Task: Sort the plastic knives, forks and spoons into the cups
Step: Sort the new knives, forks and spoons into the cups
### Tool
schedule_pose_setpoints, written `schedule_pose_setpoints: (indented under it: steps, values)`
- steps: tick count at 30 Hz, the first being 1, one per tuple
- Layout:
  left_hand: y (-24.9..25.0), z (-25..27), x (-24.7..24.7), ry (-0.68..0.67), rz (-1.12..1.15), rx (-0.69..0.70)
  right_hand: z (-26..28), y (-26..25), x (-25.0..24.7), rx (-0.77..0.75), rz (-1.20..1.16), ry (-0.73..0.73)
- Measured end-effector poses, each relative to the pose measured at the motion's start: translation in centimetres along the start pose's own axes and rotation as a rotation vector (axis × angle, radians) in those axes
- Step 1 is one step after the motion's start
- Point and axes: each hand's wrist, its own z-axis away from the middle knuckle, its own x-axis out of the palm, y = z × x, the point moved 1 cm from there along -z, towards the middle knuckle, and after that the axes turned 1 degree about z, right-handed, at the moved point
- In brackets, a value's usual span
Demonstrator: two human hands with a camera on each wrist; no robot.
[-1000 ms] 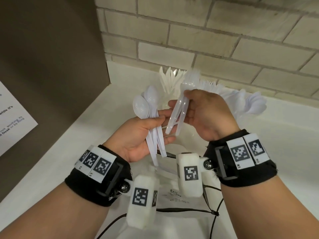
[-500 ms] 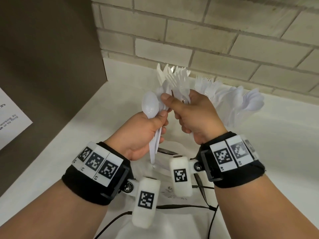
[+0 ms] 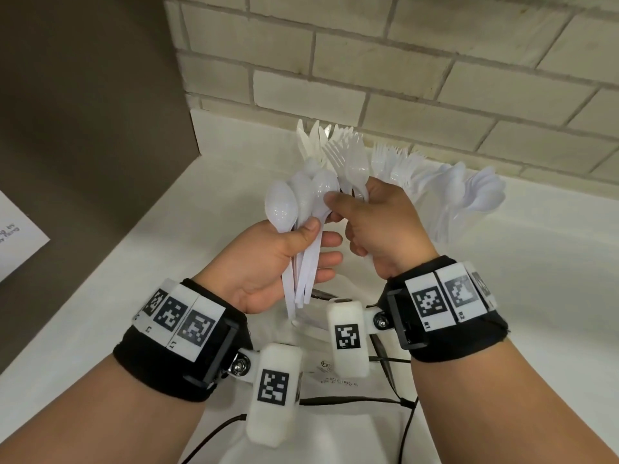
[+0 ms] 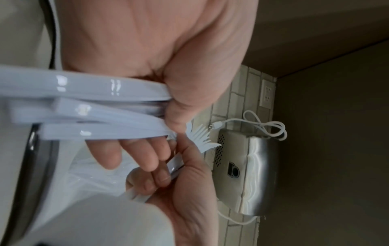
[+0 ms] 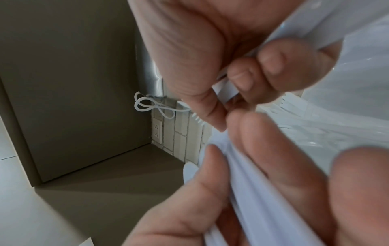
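My left hand grips a bunch of white plastic spoons by the handles, bowls up. My right hand holds a few white forks, tines up, close beside the spoons, and its thumb touches one spoon bowl. The spoon handles cross my left palm in the left wrist view. In the right wrist view, fork handles lie under my curled right fingers. Behind my hands stand bunches of knives, forks and spoons; their cups are hidden.
A brick wall closes the back of the white counter, and a brown panel closes the left. A white printed bag and black cables lie below my wrists. A steel appliance with a white cord stands near the wall.
My right hand has turned its forks upright and moved in against the spoons. Its thumb now rests on a spoon bowl. Both hands have risen a little toward the wall.
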Motion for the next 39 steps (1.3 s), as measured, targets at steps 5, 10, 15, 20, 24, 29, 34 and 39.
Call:
schedule_pose_setpoints:
  steps: [5,10,15,20,24,29,34,39]
  values:
    - [-0.1,-0.1,-0.5,-0.003,0.007,0.011,-0.3,0.0,-0.4,0.069,-0.106,0.099]
    - [-0.2,-0.3,-0.7,0.025,0.005,0.014,-0.9,0.7,-0.2,0.103,-0.087,0.06]
    - [-0.2,-0.2,-1.1,0.028,0.034,-0.007,-3.2,-0.4,-2.2,0.003,-0.059,0.109]
    - [0.0,-0.2,-1.4,0.04,0.05,0.013,-7.3,-2.9,-6.0,-0.374,-0.137,0.352]
    - [0.0,-0.3,-1.3,0.032,0.059,0.019,-11.1,-0.8,-6.4,-0.356,-0.225,0.346]
    - [0.1,-0.5,-1.3,0.016,0.068,0.026,-13.7,2.5,-6.5,-0.219,-0.273,0.35]
    - [0.0,-0.7,-1.5,0.012,0.054,0.01,-14.3,2.5,-6.5,-0.286,-0.064,0.5]
    - [-0.2,-0.7,-1.3,0.013,0.043,0.001,-14.6,3.2,-6.2,-0.374,0.551,0.413]
